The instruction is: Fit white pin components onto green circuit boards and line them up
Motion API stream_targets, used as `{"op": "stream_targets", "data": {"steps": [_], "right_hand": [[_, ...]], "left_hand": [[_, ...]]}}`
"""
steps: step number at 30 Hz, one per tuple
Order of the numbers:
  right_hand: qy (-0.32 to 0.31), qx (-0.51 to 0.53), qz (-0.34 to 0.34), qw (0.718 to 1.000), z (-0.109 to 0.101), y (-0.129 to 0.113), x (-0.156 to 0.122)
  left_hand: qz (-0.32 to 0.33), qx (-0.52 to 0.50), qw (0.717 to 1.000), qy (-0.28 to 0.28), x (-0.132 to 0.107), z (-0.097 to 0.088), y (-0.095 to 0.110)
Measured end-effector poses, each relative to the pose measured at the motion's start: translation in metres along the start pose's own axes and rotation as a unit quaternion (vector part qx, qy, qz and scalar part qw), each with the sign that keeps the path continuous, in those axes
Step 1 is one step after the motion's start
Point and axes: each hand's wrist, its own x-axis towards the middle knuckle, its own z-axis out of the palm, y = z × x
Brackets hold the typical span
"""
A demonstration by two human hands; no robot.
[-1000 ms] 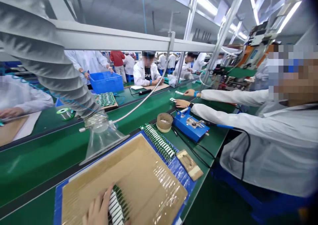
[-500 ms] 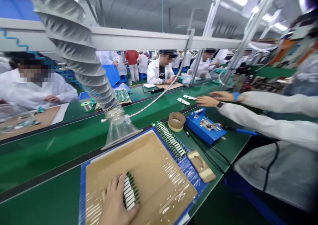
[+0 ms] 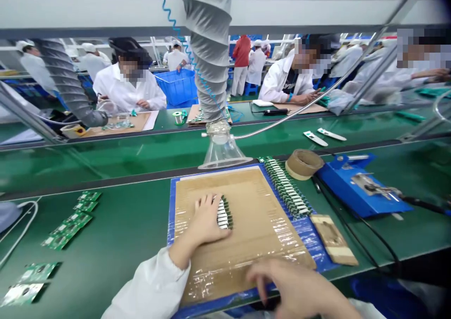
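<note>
My left hand [image 3: 204,220] lies flat, fingers together, against a short row of small green circuit boards with white parts [image 3: 223,213] on a taped cardboard work board [image 3: 253,225]. My right hand [image 3: 292,288] hovers blurred over the board's near edge with fingers spread and nothing in it. A longer row of the same boards [image 3: 287,186] lies along the cardboard's right side on a blue mat [image 3: 317,244].
A clear fume funnel [image 3: 223,150] on a grey hose hangs behind the cardboard. A tape roll [image 3: 303,164], a blue soldering stand [image 3: 362,190] with cable and a small cardboard piece [image 3: 334,239] sit right. Loose green boards [image 3: 70,220] lie left. Co-workers sit across the conveyor.
The view has swung left and down. My right hand has come into view at the near edge. The neighbour's arms at right have left the view. My left hand stays on the row.
</note>
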Motion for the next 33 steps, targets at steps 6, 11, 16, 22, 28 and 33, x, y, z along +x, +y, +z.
{"op": "stream_targets", "data": {"steps": [6,11,16,22,28,33], "right_hand": [[0.111,0.054,0.085,0.989,0.007,0.008,0.043],[0.279,-0.157,0.146,0.936,0.031,0.046,0.010],[0.253,-0.308,0.180,0.899,0.043,0.059,-0.008],[0.272,-0.359,0.169,0.877,0.049,0.064,-0.004],[0.318,-0.374,0.152,0.858,0.053,0.073,-0.001],[0.317,-0.363,0.164,0.861,0.055,0.071,0.000]], "left_hand": [[0.009,0.001,1.000,0.011,0.001,-0.002,0.003],[0.039,-0.001,0.999,0.019,0.031,0.003,0.022],[0.064,0.012,0.998,0.015,0.088,0.020,0.057],[0.084,0.048,0.995,0.018,0.154,0.031,0.089],[0.055,0.081,0.995,-0.006,0.181,0.041,0.088],[0.052,0.094,0.994,-0.025,0.182,0.042,0.085]]}}
